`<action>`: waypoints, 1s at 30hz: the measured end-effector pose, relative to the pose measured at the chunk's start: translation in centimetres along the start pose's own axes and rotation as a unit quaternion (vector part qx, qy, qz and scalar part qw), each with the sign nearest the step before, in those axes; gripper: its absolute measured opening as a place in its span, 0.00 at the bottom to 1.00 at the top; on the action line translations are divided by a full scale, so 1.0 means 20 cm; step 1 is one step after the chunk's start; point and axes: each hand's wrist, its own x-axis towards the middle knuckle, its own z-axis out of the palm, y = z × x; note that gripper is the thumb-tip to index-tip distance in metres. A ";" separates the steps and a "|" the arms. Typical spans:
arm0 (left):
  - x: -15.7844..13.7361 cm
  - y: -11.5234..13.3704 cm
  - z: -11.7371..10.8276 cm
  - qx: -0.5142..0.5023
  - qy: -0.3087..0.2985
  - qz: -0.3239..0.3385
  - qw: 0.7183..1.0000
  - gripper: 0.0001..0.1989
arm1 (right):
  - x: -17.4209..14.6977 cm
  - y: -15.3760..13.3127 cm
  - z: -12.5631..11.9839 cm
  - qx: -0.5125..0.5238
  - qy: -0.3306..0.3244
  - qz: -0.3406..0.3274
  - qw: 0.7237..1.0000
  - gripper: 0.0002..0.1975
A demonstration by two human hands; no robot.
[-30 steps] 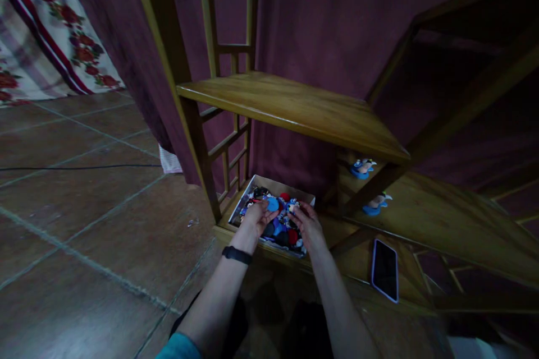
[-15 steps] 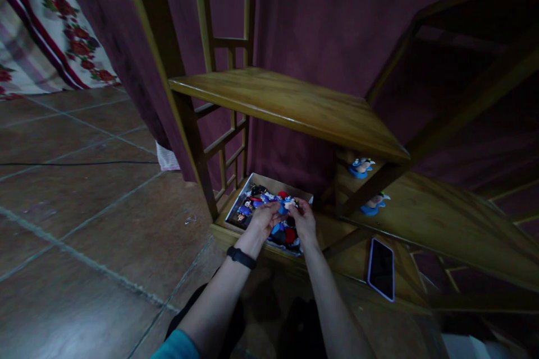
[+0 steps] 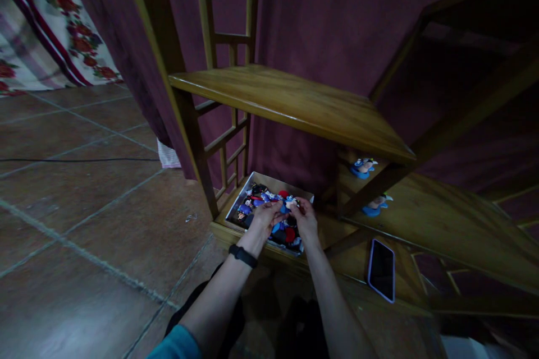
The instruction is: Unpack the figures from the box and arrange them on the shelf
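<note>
Over an open cardboard box (image 3: 303,193) my two hands meet around a small blue-and-pale toy figurine (image 3: 289,202). My left hand (image 3: 268,217) grips its blue lower part from the left. My right hand (image 3: 305,216) pinches it from the right, near its pale upper part. Beneath and around them, the box holds several small toy figurines (image 3: 244,211) in purple, black, red and blue. My hands hide part of the box's contents.
Two similar blue-based figurines, an upper one (image 3: 362,168) and a lower one (image 3: 376,205), stand on shelves to the right. A phone (image 3: 382,270) lies on the low wooden board. An upper wooden shelf (image 3: 286,101) juts out above the box, with a purple curtain (image 3: 320,28) behind.
Both hands keep hold of the figurine over the box with barely any movement. The view has shifted slightly.
</note>
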 end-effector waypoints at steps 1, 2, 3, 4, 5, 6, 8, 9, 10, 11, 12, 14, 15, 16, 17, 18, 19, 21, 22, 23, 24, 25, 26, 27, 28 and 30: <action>0.00 0.00 0.00 0.001 0.001 0.002 1.000 0.07 | 0.00 0.00 0.00 -0.001 0.000 -0.001 1.000 0.17; 0.00 0.00 0.00 0.001 0.002 0.005 1.000 0.07 | 0.00 0.00 0.00 -0.001 -0.001 -0.001 1.000 0.17; 0.00 -0.01 0.00 0.002 0.005 0.008 1.000 0.06 | 0.00 0.00 0.00 -0.001 -0.002 -0.001 1.000 0.17; 0.01 -0.01 0.00 0.003 0.006 0.011 1.000 0.06 | -0.01 -0.01 0.00 0.000 -0.002 0.000 1.000 0.17; 0.01 -0.02 0.00 0.005 0.005 0.012 1.000 0.06 | -0.01 -0.01 0.00 0.002 -0.001 0.001 1.000 0.17; 0.01 -0.02 0.00 0.007 0.003 0.014 1.000 0.06 | -0.01 -0.01 0.00 0.004 0.001 0.001 1.000 0.16; 0.02 -0.03 0.00 0.018 -0.008 0.018 1.000 0.06 | 0.00 -0.01 0.00 0.007 0.008 0.001 1.000 0.16; 0.02 -0.04 0.00 0.026 -0.016 0.022 0.999 0.07 | 0.00 -0.01 0.00 0.008 0.011 0.000 1.000 0.16; 0.02 -0.04 0.00 0.038 -0.026 0.031 0.998 0.08 | 0.00 -0.01 -0.01 0.008 0.014 0.000 1.000 0.16; 0.02 -0.05 0.00 0.054 -0.034 0.043 0.997 0.08 | 0.00 0.00 -0.01 0.008 0.017 0.001 1.000 0.16; 0.02 -0.05 0.00 0.075 -0.039 0.061 0.995 0.09 | 0.01 0.00 0.00 0.009 0.020 0.003 1.000 0.16; 0.03 -0.06 0.00 0.131 -0.037 0.105 0.985 0.08 | 0.00 0.00 0.00 0.021 0.028 0.010 0.999 0.16; 0.03 -0.06 0.00 0.160 -0.031 0.126 0.978 0.07 | 0.00 0.00 0.01 0.034 0.032 0.016 0.999 0.16; 0.03 -0.06 0.00 0.185 -0.025 0.144 0.972 0.07 | 0.00 0.00 0.01 0.053 0.032 0.023 0.998 0.17; 0.04 -0.06 0.00 0.202 -0.018 0.156 0.967 0.07 | 0.00 -0.01 0.01 0.073 0.029 0.030 0.996 0.17; 0.04 -0.06 0.00 0.211 -0.012 0.162 0.964 0.07 | -0.01 -0.01 0.02 0.092 0.024 0.036 0.995 0.17; 0.04 -0.06 0.00 0.211 -0.008 0.164 0.964 0.07 | -0.01 -0.02 0.02 0.104 0.017 0.039 0.994 0.18; 0.05 -0.06 0.00 0.203 -0.003 0.160 0.966 0.07 | -0.01 -0.02 0.02 0.104 0.012 0.038 0.994 0.18; 0.05 -0.06 0.00 0.202 -0.003 0.158 0.967 0.07 | -0.01 -0.02 0.02 0.094 0.015 0.033 0.995 0.18; 0.05 -0.06 0.00 0.201 -0.002 0.158 0.967 0.07 | -0.01 -0.01 0.01 0.079 0.021 0.027 0.996 0.18; 0.05 -0.06 0.00 0.199 -0.001 0.158 0.967 0.07 | 0.00 -0.01 0.01 0.062 0.027 0.019 0.997 0.18; 0.04 -0.06 0.01 0.194 -0.001 0.157 0.968 0.07 | 0.00 0.00 0.01 0.044 0.032 0.011 0.998 0.18; 0.04 -0.06 0.01 0.184 -0.003 0.155 0.971 0.08 | 0.00 0.00 0.00 0.026 0.035 0.003 0.999 0.18; 0.04 -0.06 0.01 0.169 -0.006 0.150 0.974 0.08 | 0.00 0.01 0.00 0.012 0.035 -0.003 0.999 0.17; 0.03 -0.06 0.01 0.152 -0.011 0.145 0.978 0.09 | 0.01 0.01 0.00 0.002 0.032 -0.007 0.999 0.17; 0.02 -0.06 0.01 0.120 -0.018 0.132 0.984 0.11 | 0.01 0.01 0.00 -0.001 0.026 -0.007 1.000 0.16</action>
